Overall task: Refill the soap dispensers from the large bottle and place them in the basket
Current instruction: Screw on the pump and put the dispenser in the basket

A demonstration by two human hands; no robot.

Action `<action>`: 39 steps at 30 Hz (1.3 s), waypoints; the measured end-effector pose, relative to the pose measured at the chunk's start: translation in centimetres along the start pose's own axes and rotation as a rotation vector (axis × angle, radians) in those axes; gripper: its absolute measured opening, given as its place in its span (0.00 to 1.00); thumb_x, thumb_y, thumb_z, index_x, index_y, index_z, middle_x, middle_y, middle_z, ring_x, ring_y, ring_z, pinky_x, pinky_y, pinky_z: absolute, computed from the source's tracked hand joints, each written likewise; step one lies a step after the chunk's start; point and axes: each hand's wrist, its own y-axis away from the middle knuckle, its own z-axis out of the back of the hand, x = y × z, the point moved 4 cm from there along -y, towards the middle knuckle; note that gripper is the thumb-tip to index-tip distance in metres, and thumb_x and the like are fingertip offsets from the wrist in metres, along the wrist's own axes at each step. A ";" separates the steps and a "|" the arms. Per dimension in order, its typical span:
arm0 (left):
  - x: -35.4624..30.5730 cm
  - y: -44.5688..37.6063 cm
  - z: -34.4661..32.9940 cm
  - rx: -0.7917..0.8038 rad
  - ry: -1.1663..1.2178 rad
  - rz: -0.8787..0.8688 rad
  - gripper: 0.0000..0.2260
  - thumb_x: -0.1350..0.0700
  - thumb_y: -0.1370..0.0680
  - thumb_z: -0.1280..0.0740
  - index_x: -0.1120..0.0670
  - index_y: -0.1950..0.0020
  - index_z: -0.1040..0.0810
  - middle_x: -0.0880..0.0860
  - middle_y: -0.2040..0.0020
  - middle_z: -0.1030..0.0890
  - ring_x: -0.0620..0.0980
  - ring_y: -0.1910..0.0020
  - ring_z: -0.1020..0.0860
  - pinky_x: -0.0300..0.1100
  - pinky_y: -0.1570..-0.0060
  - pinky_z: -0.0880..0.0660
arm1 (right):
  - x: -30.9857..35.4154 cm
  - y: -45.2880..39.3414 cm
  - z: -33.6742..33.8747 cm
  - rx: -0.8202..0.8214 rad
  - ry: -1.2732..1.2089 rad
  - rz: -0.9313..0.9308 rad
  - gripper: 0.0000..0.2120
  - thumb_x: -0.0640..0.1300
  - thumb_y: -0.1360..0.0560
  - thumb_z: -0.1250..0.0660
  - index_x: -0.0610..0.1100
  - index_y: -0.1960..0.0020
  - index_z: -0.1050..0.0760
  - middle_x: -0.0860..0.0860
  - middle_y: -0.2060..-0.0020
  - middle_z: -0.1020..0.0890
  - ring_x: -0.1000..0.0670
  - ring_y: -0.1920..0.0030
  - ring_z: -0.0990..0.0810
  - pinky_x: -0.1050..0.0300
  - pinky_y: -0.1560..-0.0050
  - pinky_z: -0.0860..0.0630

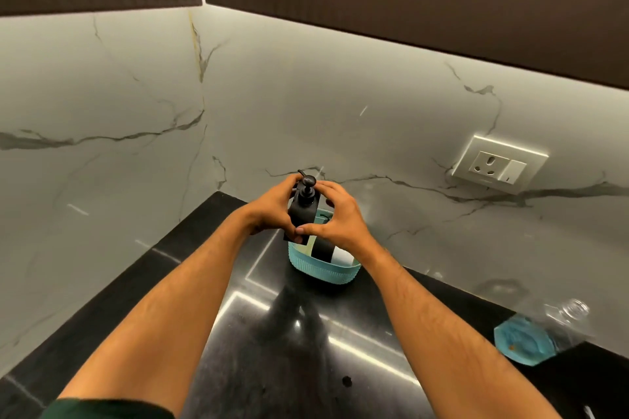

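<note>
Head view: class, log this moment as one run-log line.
both hands: left hand, right hand | hold: black dispenser | over: teal basket | large bottle: aside

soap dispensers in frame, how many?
2 plainly visible: a black dispenser gripped by the left hand and right hand over the teal basket, and a black one inside it. Hands may hide more.

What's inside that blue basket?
In the blue basket: something white and something dark. Both hands and the black soap dispenser cover the rest.
</note>
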 end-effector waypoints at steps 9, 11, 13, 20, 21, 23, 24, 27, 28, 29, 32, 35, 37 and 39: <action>3.0 -3.4 0.7 -0.006 -0.015 0.054 0.48 0.60 0.47 0.12 0.42 0.34 0.31 0.50 0.31 0.24 0.55 0.26 0.28 0.59 0.33 0.22 | -2.9 -3.1 -1.1 0.092 0.175 -0.013 0.49 0.63 0.45 0.16 0.48 0.29 0.26 0.53 0.35 0.22 0.51 0.33 0.25 0.45 0.31 0.26; 3.7 -4.0 0.7 0.002 -0.041 0.067 0.47 0.62 0.46 0.12 0.42 0.34 0.31 0.50 0.31 0.24 0.55 0.26 0.28 0.59 0.32 0.23 | -3.4 -3.3 -1.5 0.106 0.234 -0.025 0.49 0.66 0.45 0.17 0.50 0.29 0.27 0.54 0.35 0.22 0.51 0.32 0.26 0.44 0.30 0.29; 4.2 -4.3 0.6 0.007 -0.062 0.081 0.51 0.63 0.45 0.11 0.45 0.29 0.32 0.50 0.28 0.25 0.55 0.24 0.30 0.59 0.29 0.25 | -3.7 -3.3 -1.8 0.117 0.267 -0.036 0.47 0.66 0.44 0.17 0.51 0.30 0.27 0.54 0.35 0.22 0.51 0.31 0.27 0.47 0.29 0.32; 3.5 -6.1 0.6 0.069 -0.184 0.084 0.54 0.61 0.43 0.11 0.51 0.23 0.35 0.51 0.24 0.28 0.53 0.23 0.33 0.53 0.24 0.31 | -4.8 -4.1 -1.1 0.128 0.263 -0.119 0.48 0.66 0.45 0.16 0.49 0.31 0.26 0.53 0.37 0.20 0.50 0.34 0.25 0.48 0.30 0.30; 3.5 -6.4 0.4 0.072 -0.206 0.081 0.54 0.60 0.43 0.11 0.51 0.23 0.35 0.51 0.25 0.28 0.53 0.24 0.32 0.51 0.24 0.32 | -5.1 -4.2 -1.0 0.128 0.249 -0.126 0.47 0.65 0.46 0.16 0.49 0.32 0.25 0.53 0.39 0.20 0.51 0.36 0.23 0.46 0.32 0.27; 3.8 -6.8 0.0 0.076 -0.235 0.078 0.53 0.60 0.43 0.11 0.52 0.24 0.35 0.51 0.26 0.28 0.52 0.25 0.31 0.47 0.25 0.31 | -5.5 -4.1 -1.0 0.143 0.249 -0.138 0.46 0.65 0.47 0.16 0.48 0.34 0.24 0.53 0.41 0.19 0.51 0.39 0.22 0.45 0.34 0.25; 4.1 -6.9 -0.3 0.085 -0.246 0.081 0.53 0.60 0.43 0.11 0.52 0.24 0.35 0.51 0.26 0.28 0.51 0.26 0.31 0.46 0.26 0.31 | -5.8 -3.9 -1.1 0.158 0.260 -0.149 0.46 0.65 0.47 0.16 0.49 0.34 0.23 0.53 0.41 0.19 0.50 0.39 0.22 0.45 0.34 0.25; 5.1 -6.9 -1.4 0.126 -0.281 0.098 0.52 0.62 0.41 0.12 0.54 0.23 0.36 0.51 0.29 0.28 0.48 0.31 0.31 0.39 0.31 0.31 | -6.4 -3.2 -1.7 0.196 0.310 -0.176 0.44 0.66 0.46 0.17 0.50 0.35 0.23 0.53 0.42 0.19 0.50 0.39 0.22 0.48 0.33 0.29; 5.4 -7.0 -1.7 0.131 -0.289 0.101 0.51 0.63 0.40 0.13 0.54 0.24 0.36 0.50 0.31 0.28 0.48 0.32 0.29 0.38 0.34 0.29 | -6.5 -3.1 -1.9 0.194 0.324 -0.180 0.43 0.66 0.46 0.17 0.50 0.36 0.23 0.54 0.42 0.19 0.50 0.39 0.22 0.48 0.33 0.30; 5.6 -7.0 -1.7 0.130 -0.298 0.104 0.50 0.65 0.40 0.13 0.54 0.24 0.36 0.50 0.33 0.28 0.50 0.33 0.28 0.39 0.35 0.28 | -6.5 -3.1 -2.1 0.191 0.339 -0.179 0.43 0.66 0.46 0.17 0.50 0.36 0.23 0.53 0.43 0.19 0.50 0.40 0.22 0.49 0.34 0.30; 6.4 -7.3 -1.5 0.151 -0.330 0.123 0.47 0.66 0.39 0.15 0.55 0.26 0.36 0.54 0.34 0.28 0.54 0.34 0.25 0.45 0.35 0.23 | -6.4 -3.6 -2.5 0.204 0.381 -0.187 0.40 0.66 0.46 0.18 0.50 0.40 0.22 0.53 0.46 0.19 0.50 0.45 0.21 0.49 0.37 0.28; 6.8 -7.6 -1.3 0.169 -0.379 0.133 0.44 0.67 0.38 0.16 0.55 0.29 0.35 0.55 0.36 0.27 0.55 0.35 0.24 0.45 0.39 0.22 | -6.7 -3.7 -3.0 0.227 0.389 -0.210 0.39 0.66 0.47 0.17 0.49 0.42 0.22 0.53 0.48 0.19 0.50 0.47 0.21 0.49 0.39 0.26; 7.2 -7.8 -1.4 0.170 -0.402 0.149 0.42 0.66 0.39 0.15 0.53 0.32 0.34 0.52 0.38 0.27 0.54 0.37 0.24 0.44 0.41 0.22 | -6.9 -3.6 -3.2 0.252 0.435 -0.211 0.40 0.67 0.48 0.18 0.49 0.42 0.23 0.53 0.48 0.19 0.50 0.47 0.21 0.50 0.38 0.27; 7.6 -8.1 -1.7 0.164 -0.437 0.170 0.40 0.64 0.39 0.14 0.50 0.35 0.34 0.49 0.41 0.27 0.51 0.40 0.25 0.41 0.44 0.25 | -7.1 -3.6 -3.5 0.287 0.501 -0.210 0.41 0.69 0.48 0.18 0.50 0.43 0.24 0.53 0.49 0.19 0.50 0.47 0.21 0.51 0.39 0.27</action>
